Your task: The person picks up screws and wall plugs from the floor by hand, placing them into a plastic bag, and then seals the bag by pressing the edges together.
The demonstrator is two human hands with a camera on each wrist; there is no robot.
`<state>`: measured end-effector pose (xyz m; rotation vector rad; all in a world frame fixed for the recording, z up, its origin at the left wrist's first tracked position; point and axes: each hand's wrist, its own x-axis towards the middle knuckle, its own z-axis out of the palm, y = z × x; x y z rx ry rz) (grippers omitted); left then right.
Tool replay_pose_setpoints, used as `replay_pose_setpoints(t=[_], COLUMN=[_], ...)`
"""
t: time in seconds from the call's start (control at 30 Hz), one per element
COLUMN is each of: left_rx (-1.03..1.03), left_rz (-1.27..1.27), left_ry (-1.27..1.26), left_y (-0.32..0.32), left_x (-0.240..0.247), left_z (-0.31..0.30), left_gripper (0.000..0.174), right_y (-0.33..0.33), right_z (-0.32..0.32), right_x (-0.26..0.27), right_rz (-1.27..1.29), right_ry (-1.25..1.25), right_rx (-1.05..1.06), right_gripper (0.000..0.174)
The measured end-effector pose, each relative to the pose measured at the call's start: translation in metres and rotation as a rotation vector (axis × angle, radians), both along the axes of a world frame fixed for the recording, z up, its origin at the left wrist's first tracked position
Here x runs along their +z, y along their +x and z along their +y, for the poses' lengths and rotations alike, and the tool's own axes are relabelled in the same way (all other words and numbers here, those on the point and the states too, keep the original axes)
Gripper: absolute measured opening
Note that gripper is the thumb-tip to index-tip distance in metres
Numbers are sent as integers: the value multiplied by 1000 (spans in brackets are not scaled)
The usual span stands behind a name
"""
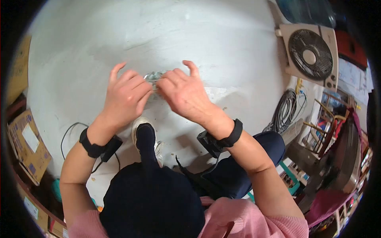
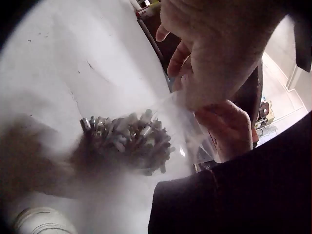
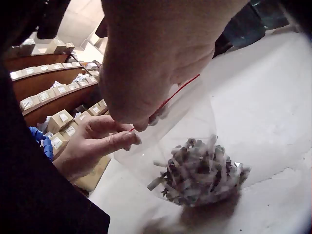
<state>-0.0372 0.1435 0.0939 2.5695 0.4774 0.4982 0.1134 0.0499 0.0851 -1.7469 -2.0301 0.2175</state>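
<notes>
A clear plastic bag (image 3: pixel 195 114) with a red strip (image 3: pixel 184 87) along its top holds a pile of small greyish, tube-like pieces (image 3: pixel 197 173). In the head view, most of the bag (image 1: pixel 154 75) is hidden under the hands. My left hand (image 1: pixel 127 97) pinches the top edge between thumb and fingers, its little finger raised. Close beside it, my right hand (image 1: pixel 184 93) pinches the same edge, also with a raised finger. From the left wrist view, the pieces (image 2: pixel 131 139) hang bunched in the bag's lower part above the pale floor.
A box fan (image 1: pixel 311 55) and a coil of dark cable (image 1: pixel 285 109) lie at the right. Cardboard boxes (image 1: pixel 29 144) stand along the left. A shoe (image 1: pixel 139 125) is on the pale floor (image 1: pixel 210 35) just below the hands. Shelves of small boxes (image 3: pixel 46 95) appear in the right wrist view.
</notes>
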Motion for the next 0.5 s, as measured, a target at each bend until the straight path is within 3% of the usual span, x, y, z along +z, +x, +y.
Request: replay_pose_setpoints(t=[0.23, 0.5], left_rx=[-51, -117], left_rz=[-45, 67], left_ry=[28, 72], left_y=[5, 12], left_x=[14, 34], left_z=[-10, -7], left_gripper=[7, 12], right_y=[13, 58], right_z=[-12, -46], right_x=[12, 15], right_rz=[-35, 2], right_ry=[0, 20], right_rx=[86, 12], right_gripper=[6, 13])
